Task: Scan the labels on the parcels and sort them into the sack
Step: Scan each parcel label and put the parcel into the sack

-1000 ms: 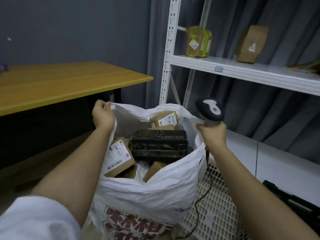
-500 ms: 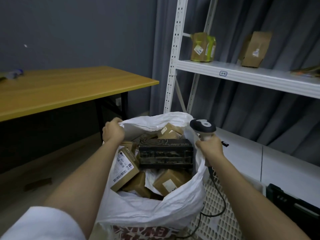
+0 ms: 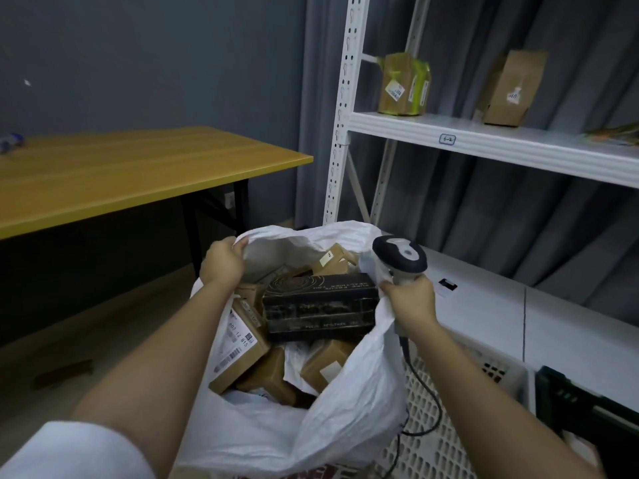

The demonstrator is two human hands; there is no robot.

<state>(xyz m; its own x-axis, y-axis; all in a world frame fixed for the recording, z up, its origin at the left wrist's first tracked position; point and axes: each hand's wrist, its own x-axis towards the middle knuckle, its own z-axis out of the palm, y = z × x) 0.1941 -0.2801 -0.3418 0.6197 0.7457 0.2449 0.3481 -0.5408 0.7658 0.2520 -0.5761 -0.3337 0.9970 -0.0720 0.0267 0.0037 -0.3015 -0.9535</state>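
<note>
A white woven sack (image 3: 332,420) stands open in front of me, filled with several parcels. On top lies a black box (image 3: 320,307), with brown cardboard parcels around it, one (image 3: 238,350) showing a white barcode label. My left hand (image 3: 221,261) grips the sack's left rim. My right hand (image 3: 409,302) holds the grey and black barcode scanner (image 3: 401,259) by its handle and pinches the sack's right rim with it. The scanner's cable hangs down beside the sack.
A wooden table (image 3: 138,171) stands to the left. A white metal shelf (image 3: 501,143) at the right carries two brown parcels (image 3: 403,86) (image 3: 511,89). A white perforated crate (image 3: 449,409) and a black crate (image 3: 587,406) sit at the lower right.
The sack has sunk lower in view while both hands kept their hold on its rim. The parcels inside have shifted a little and the mouth has spread wider.
</note>
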